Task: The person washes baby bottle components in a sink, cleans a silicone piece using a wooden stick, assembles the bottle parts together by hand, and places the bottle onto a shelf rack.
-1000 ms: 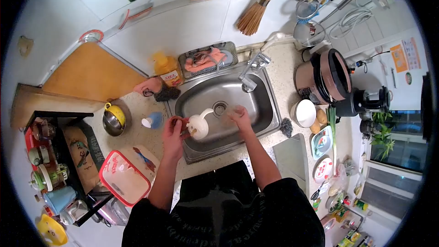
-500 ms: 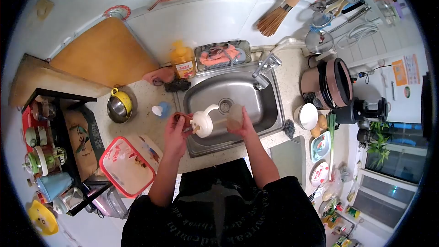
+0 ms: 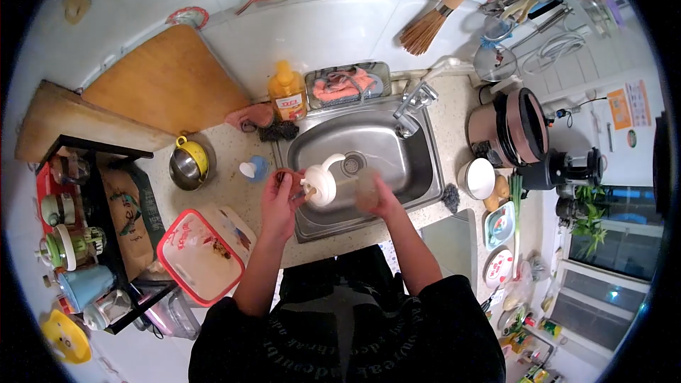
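Observation:
Over the near part of the steel sink (image 3: 418,191), my left hand (image 3: 280,206) is closed on a white spouted lid (image 3: 323,186). A curved white spout points from it toward the drain, and a small brown piece shows near my fingers. To the right, my right hand (image 3: 385,197) is wrapped around a translucent, cup-like container (image 3: 366,190), smeared by motion. Lid and container are apart. The faucet (image 3: 408,117) stands at the sink's back right; whether water runs is unclear.
Left of the sink are a small blue-and-white item (image 3: 253,168), a metal bowl (image 3: 188,167) and a red-rimmed bin (image 3: 202,259). A yellow soap bottle (image 3: 287,96) and a sponge rack (image 3: 347,85) line the back. A white bowl (image 3: 477,179) and rice cooker (image 3: 507,128) stand right.
The white lid has shifted slightly right and up in my left hand. My right hand has moved a little to the right with the container, which is more blurred. The whole view has shifted slightly.

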Action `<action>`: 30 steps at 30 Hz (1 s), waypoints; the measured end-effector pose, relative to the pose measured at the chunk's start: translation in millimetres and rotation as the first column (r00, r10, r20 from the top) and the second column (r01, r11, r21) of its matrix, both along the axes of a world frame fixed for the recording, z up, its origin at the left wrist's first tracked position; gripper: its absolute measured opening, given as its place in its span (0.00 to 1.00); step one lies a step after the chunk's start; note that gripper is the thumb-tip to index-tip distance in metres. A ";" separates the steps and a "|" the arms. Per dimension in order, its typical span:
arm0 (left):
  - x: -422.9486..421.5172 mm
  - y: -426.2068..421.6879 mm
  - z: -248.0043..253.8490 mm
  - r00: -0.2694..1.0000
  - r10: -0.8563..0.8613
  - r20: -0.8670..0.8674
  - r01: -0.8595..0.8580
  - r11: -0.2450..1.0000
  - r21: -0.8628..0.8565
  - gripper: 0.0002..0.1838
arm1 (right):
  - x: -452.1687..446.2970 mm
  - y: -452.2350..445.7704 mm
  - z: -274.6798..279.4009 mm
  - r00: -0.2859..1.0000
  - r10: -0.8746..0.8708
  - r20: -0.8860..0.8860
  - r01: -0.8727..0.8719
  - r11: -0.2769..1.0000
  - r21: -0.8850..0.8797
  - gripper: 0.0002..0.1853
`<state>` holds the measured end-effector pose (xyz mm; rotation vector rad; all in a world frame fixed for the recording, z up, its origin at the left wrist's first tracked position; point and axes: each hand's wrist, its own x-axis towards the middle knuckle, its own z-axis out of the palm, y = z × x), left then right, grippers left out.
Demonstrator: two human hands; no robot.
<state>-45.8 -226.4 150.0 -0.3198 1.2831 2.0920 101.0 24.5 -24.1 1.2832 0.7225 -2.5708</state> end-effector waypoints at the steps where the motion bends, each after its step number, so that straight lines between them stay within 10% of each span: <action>1: -1.2 -0.1 -1.2 1.000 -0.009 -0.004 0.009 1.000 -0.003 0.10 | -0.7 -3.8 -2.3 0.994 0.104 -0.016 -0.098 0.975 0.200 0.30; 2: -3.1 1.0 -2.7 1.000 0.001 -0.011 -0.001 1.000 0.005 0.10 | 3.4 -5.7 -2.7 0.969 0.232 0.079 -0.230 0.752 0.618 0.32; 4: -9.3 3.8 -4.6 0.999 0.022 -0.026 -0.022 1.000 0.022 0.11 | -2.4 -22.3 61.7 0.882 0.281 0.378 -0.351 -0.141 0.926 0.38; 30: 18.4 71.9 42.4 0.833 -0.408 -0.373 0.380 0.913 -0.150 0.14 | 22.4 -74.2 195.3 0.995 0.103 -0.009 0.044 -0.343 0.938 0.44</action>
